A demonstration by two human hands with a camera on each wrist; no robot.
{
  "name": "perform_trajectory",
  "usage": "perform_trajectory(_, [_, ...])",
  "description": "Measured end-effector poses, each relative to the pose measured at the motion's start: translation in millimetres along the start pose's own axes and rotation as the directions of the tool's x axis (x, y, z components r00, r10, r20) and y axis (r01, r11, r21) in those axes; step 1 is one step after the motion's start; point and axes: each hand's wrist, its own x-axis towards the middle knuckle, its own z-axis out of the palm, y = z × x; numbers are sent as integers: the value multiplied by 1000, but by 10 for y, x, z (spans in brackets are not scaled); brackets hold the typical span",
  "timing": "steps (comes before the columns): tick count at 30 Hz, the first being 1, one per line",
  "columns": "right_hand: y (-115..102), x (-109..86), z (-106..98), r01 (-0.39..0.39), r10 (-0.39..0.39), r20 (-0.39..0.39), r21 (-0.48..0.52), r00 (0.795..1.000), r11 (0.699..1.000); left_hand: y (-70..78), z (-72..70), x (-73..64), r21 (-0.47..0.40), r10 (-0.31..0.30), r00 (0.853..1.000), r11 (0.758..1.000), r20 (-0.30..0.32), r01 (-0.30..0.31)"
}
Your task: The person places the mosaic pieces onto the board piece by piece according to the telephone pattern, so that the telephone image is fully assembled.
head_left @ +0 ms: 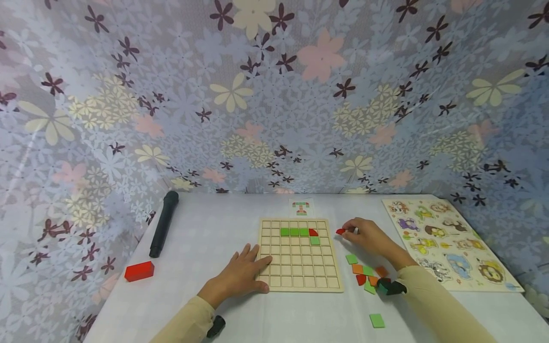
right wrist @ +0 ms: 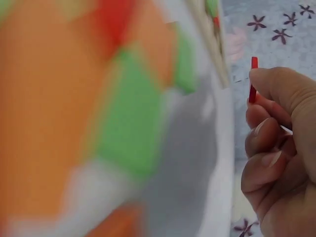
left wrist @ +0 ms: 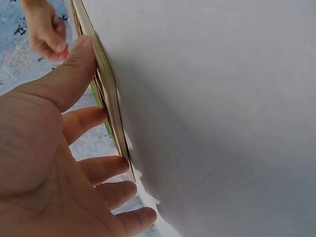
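Observation:
A wooden grid board (head_left: 283, 281) lies on the white table. In its upper rows sit three green square tiles (head_left: 294, 232) in a line, a red quarter-round tile (head_left: 313, 232) at their right end and another green tile (head_left: 315, 240) under it. My left hand (head_left: 240, 271) rests at the board's lower left edge, fingers spread; the left wrist view shows its thumb (left wrist: 74, 69) and fingertips against the rim. Right of the board, my right hand (head_left: 366, 236) pinches a red tile (right wrist: 254, 81) between thumb and finger, seen edge-on in the right wrist view.
Loose green, orange and red tiles (head_left: 368, 270) lie right of the board, with one green tile (head_left: 377, 320) nearer. A pattern card (head_left: 301, 208) is behind the board. An animal puzzle (head_left: 450, 243) lies far right; a black microphone (head_left: 164, 224) and red block (head_left: 139, 271) are left.

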Motion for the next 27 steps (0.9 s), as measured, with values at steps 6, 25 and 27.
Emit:
perform_trajectory(6, [-325, 437, 111, 153, -155, 45, 48, 987, 987, -19, -7, -10, 4, -2, 1000, 1000, -4, 2])
perform_trajectory(25, [-1149, 1137, 804, 301, -249, 293, -151, 923, 941, -28, -11, -19, -14, 14, 1000, 1000, -3, -14])
perform_trajectory(27, [-1160, 1140, 807, 293, -239, 304, -147, 922, 945, -23, -11, -11, -14, 17, 1000, 1000, -1, -17])
